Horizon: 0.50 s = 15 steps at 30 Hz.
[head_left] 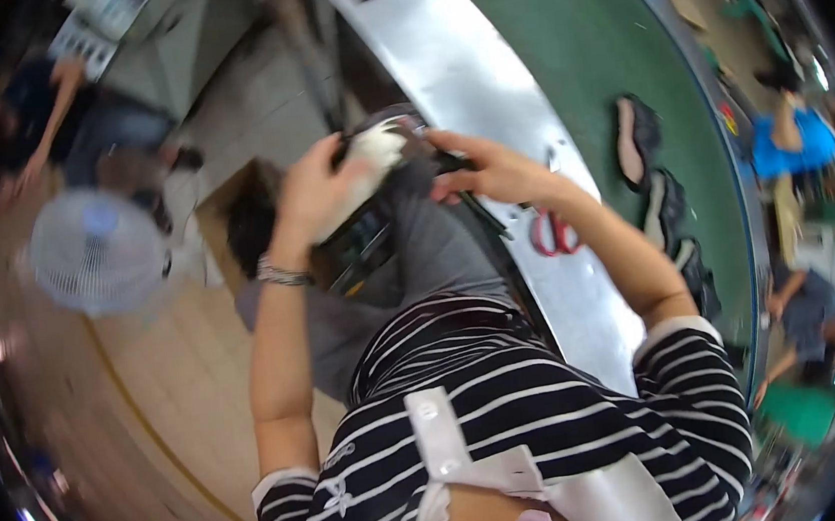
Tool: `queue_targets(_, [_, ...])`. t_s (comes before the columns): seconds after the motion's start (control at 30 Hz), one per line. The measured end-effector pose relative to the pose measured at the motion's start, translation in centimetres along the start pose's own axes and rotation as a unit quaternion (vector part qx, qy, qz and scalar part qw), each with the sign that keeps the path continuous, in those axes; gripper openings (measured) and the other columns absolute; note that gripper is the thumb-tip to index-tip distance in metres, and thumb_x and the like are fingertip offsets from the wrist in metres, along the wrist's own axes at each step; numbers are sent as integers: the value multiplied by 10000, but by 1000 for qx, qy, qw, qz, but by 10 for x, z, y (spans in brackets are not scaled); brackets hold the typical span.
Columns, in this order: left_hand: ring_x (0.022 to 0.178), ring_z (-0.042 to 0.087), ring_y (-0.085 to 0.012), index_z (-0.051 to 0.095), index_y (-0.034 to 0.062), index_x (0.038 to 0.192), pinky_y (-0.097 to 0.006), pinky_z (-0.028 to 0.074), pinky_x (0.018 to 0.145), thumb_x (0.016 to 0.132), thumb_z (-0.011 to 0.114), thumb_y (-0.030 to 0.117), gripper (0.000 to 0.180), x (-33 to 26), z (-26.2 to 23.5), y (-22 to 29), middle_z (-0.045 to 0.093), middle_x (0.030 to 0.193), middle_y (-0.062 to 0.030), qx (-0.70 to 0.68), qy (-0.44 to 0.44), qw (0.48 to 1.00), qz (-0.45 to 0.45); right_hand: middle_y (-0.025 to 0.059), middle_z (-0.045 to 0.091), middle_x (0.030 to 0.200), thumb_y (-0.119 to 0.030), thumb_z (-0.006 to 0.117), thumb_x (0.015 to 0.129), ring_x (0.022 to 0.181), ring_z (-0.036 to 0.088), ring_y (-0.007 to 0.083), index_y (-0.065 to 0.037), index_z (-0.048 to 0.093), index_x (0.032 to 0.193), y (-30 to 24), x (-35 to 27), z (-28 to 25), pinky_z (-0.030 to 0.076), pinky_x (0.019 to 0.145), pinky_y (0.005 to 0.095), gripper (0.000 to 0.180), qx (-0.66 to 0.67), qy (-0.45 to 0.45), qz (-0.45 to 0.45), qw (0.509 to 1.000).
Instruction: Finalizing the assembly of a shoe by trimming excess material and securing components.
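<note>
Above my lap, my left hand (pixel 315 192) is closed on a white-and-dark piece (pixel 377 152), perhaps a shoe upper; motion blur hides its exact shape. My right hand (pixel 494 168) comes from the other side, index finger and thumb bent around the dark right end of that piece. A pair of scissors with red handles (pixel 556 232) lies on the shiny metal table (pixel 490 78) just below my right hand.
Beyond the table runs a green belt (pixel 556 26) carrying several black shoe uppers (pixel 635 139) with pale linings. A cardboard box (pixel 221 199) and a fan (pixel 95 249) stand on the left. Other people (pixel 789 134) work at both sides.
</note>
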State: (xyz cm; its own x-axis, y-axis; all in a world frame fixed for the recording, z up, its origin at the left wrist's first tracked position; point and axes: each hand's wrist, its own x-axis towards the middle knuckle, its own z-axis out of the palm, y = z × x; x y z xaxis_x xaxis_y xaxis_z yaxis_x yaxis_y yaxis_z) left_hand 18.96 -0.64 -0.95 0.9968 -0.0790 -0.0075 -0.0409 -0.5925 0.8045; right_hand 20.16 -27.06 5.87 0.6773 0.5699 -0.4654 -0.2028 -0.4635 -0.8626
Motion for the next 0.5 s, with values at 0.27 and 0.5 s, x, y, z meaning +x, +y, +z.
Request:
queue_targets(0.27, [1141,506,-365,307,-37,1412,-419,391,995,598,834,65,975,-75,32,35,547,1218,-223,150,135,979,31,37,598,829,-129,533,957,759,569,115,-107,261,1481,-55,22,22,471,688,261,591,-123,-157,88,976])
queue_targets(0.5, [1165,506,-329,479,-19,1294,-410,390,1007,570,796,14,792,-82,35,38,563,1235,-160,154,154,973,81,115,582,652,-105,554,935,554,564,196,-61,255,1456,15,-8,68,467,549,330,602,-224,92,-88,966])
